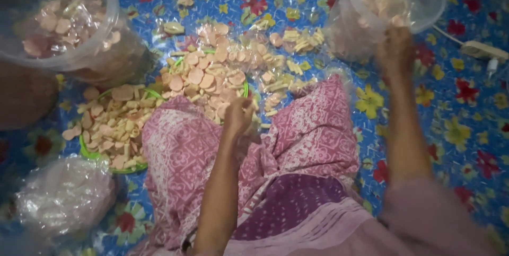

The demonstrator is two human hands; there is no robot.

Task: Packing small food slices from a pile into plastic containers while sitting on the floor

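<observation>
The left hand (238,115) is down just in front of the lap, fingers curled together, right at the near edge of the cracker pile (204,76) — looks like it's pinching something small, but it's too blurry to say what. The right hand (396,49) is reaching up to the clear tub (392,1) at the far right of the flowered mat (466,129), fingers bunched against its rim and wall; can't tell if anything's held there.

More crackers sit on a green-rimmed tray (108,123) at the left, just beside the knee covered in pink patterned cloth (313,134). Small sealed packets (297,38) of crackers lie scattered on the mat past the pile. Another clear tub (63,23) with crackers sits at the far left corner, and a crumpled plastic bag (66,195) is at the near left.
</observation>
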